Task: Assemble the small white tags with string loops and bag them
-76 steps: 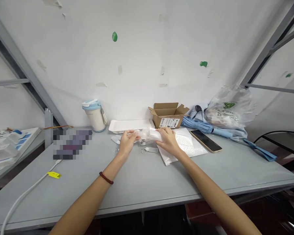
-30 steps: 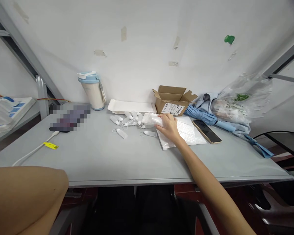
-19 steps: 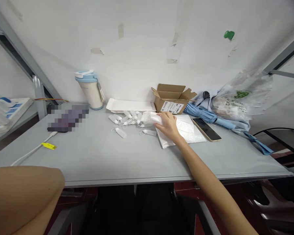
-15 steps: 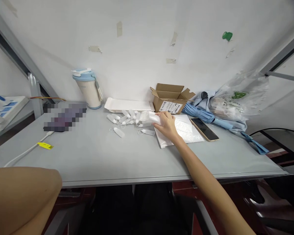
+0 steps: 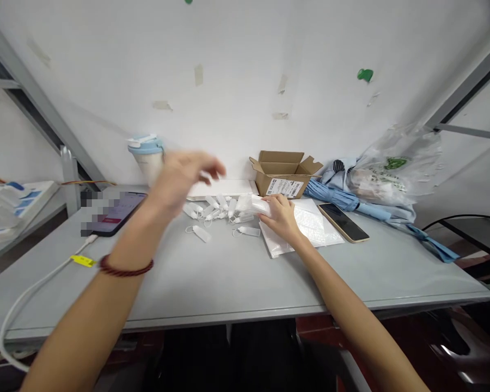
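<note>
My right hand (image 5: 281, 218) is closed around a crinkled clear plastic bag (image 5: 261, 205) with something whitish in it; its contents are hard to make out. Just left of the bag lies a loose pile of small translucent plastic bottles (image 5: 214, 209), some with thin loops at their tips. A single bottle (image 5: 201, 233) rests in front of the pile, and another bottle (image 5: 250, 231) lies near my right hand. My left hand (image 5: 183, 177), smeared by motion, is raised over the table left of the pile. Its fingers are loosely bent and apart, with nothing seen in them.
Behind the pile stand a white tray (image 5: 224, 189) and an open cardboard box (image 5: 283, 182). A white padded envelope (image 5: 277, 247) lies by my right hand, beside a phone (image 5: 344, 222) and a blue umbrella (image 5: 330, 191). Leftward are a tumbler (image 5: 145, 158) and a cabled phone (image 5: 118, 212).
My left hand has come up from the lower left and reached over the table. The right hand keeps its hold on the plastic bag. The view has tilted slightly upward.
</note>
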Available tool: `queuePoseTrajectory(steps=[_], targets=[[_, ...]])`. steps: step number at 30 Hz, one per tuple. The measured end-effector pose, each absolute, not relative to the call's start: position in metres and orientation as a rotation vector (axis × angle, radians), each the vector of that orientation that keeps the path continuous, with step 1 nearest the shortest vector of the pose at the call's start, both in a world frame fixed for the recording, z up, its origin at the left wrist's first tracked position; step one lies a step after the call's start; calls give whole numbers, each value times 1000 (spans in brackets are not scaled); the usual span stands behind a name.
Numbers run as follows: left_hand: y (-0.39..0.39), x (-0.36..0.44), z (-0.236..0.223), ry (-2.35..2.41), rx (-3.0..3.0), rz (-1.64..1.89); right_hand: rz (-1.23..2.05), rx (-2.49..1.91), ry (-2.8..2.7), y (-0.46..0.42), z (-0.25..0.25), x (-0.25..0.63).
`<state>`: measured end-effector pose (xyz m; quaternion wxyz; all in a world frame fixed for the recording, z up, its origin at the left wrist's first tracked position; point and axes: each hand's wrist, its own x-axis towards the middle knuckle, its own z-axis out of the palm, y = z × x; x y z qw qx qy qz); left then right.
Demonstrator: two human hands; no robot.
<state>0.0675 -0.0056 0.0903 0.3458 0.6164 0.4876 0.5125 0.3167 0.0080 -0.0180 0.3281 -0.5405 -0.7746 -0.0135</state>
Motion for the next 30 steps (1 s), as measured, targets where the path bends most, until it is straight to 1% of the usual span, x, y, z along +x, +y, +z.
queuePoseTrajectory(steps=[3,4,6,8,10,14,16,23,28,30], targets=[[12,76,53,1432,1921,869,-31,-1423,-2020,8,-18,317],[16,78,38,1467,1977,784,-30,-1427,-2021,8,-17,317],[20,80,11,1538,2070,728,-31,-1429,-2028,8,-17,318],[16,82,-5,1588,2170,663,-38,-1425,-2035,8,-18,317],[9,86,-11,1659,2243,583,-40,-1419,-2046,9,-19,317],[-1,93,-9,1768,2301,485,-28,-1415,-2042,9,-22,316],[-1,93,-8,1782,2281,530,-24,-1416,-2023,9,-22,316],[7,81,-10,1741,2151,897,-27,-1435,-2038,9,-21,316],[8,80,-4,1597,1789,1237,-41,-1425,-2041,9,-21,317],[8,81,-3,1496,1659,1306,-34,-1424,-2037,9,-20,317]])
